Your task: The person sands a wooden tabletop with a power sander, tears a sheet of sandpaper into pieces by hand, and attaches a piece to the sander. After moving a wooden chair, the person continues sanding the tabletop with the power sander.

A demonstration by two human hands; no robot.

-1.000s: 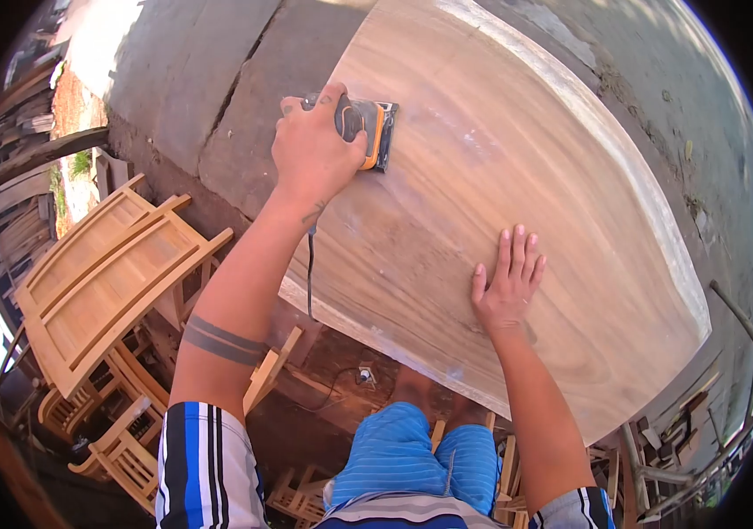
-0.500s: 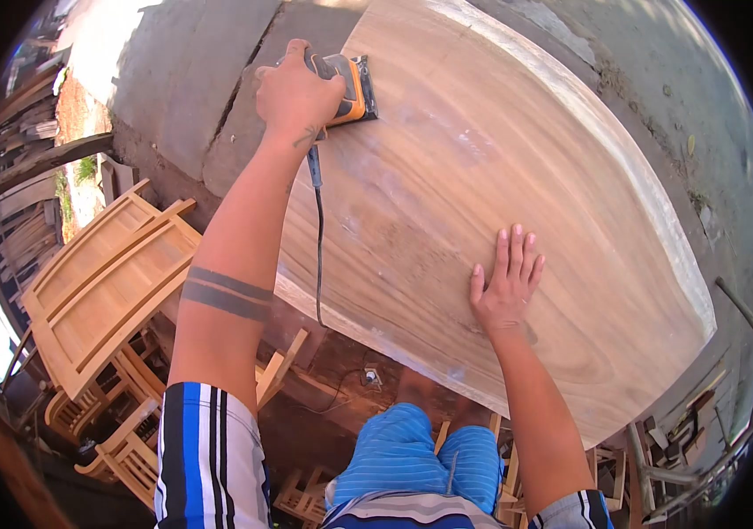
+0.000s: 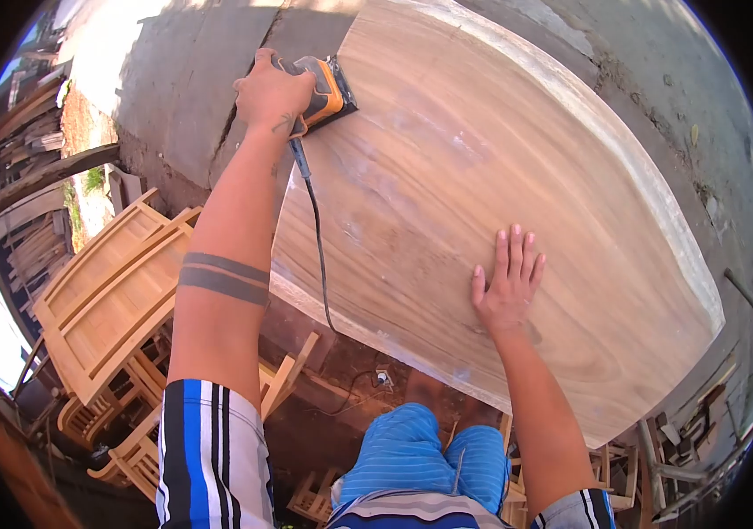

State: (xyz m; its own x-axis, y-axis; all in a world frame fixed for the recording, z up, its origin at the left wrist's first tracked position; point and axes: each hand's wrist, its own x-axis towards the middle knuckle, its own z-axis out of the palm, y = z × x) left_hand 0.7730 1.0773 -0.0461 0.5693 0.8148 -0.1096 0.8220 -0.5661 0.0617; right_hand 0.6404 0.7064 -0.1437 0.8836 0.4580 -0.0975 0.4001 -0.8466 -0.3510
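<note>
My left hand (image 3: 272,93) is wrapped round an orange and black power sander (image 3: 324,88) at the left edge of a large wooden slab (image 3: 429,194). The sander is tilted, its pad at the slab's edge, and a dark cord (image 3: 318,238) hangs from its rear down across the slab. Flat on the slab, right of its middle, lies my right hand (image 3: 507,286), fingers spread and holding nothing. The slab has pale, rough long edges and light smudges on its grain.
Wooden chairs and panels (image 3: 121,291) stand at the left, below a rough pole (image 3: 37,185). Stacked boards (image 3: 37,256) lie beyond them. An electrical connector (image 3: 383,378) is on the ground near my legs. Scrap wood (image 3: 694,432) lies at the lower right.
My left hand and the sander have moved left and slightly down, and the sander is more tilted. The cord has shifted with it. My right hand stays in place.
</note>
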